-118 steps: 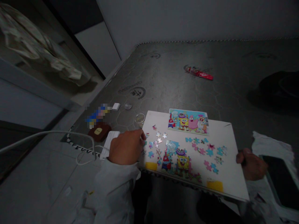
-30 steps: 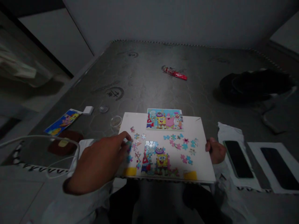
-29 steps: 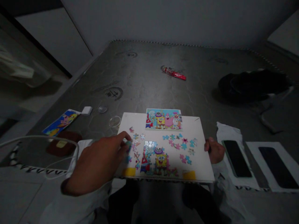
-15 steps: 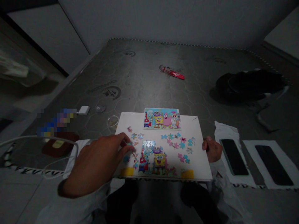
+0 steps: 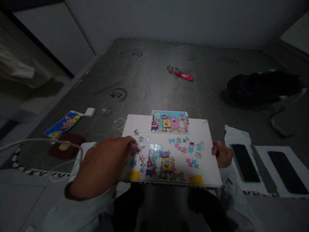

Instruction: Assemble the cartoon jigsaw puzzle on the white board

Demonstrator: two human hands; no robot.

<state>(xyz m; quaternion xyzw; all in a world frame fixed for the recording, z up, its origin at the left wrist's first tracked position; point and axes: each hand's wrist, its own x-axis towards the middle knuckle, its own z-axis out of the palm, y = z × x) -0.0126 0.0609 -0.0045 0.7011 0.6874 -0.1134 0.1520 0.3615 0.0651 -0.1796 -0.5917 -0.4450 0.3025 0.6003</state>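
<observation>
Both hands are on a white board (image 5: 205,132), well apart: the left hand (image 5: 101,164) at its left side, the right hand (image 5: 222,154) at its right edge. The board lies across the person's dark trousers (image 5: 130,203), in front of a grey padded surface (image 5: 149,71) with a hexagon pattern and a beaded border, and a pale wall (image 5: 183,19) rises beyond. Far off on that surface are a red tube (image 5: 180,74) and, to the right, a heap of black cloth (image 5: 263,87). Two black phones (image 5: 243,162) lie on white sheets off to the right. On the left sit a white charger (image 5: 90,111), a clear disc (image 5: 106,111), a clear plastic ring (image 5: 119,124) just beside the board, a cartoon card (image 5: 64,124), a brown pouch (image 5: 66,150) and a looping white cable (image 5: 41,141).

The left hand's fingers (image 5: 130,143) stretch forward, their tips among loose jigsaw pieces (image 5: 140,151) — whether they pinch one, I cannot tell. The right hand curls tightly over the board's edge. A part-built SpongeBob jigsaw (image 5: 161,164) lies mid-board, with a picture card (image 5: 170,122) at the far edge and pink and blue pieces (image 5: 185,149) to the right.
</observation>
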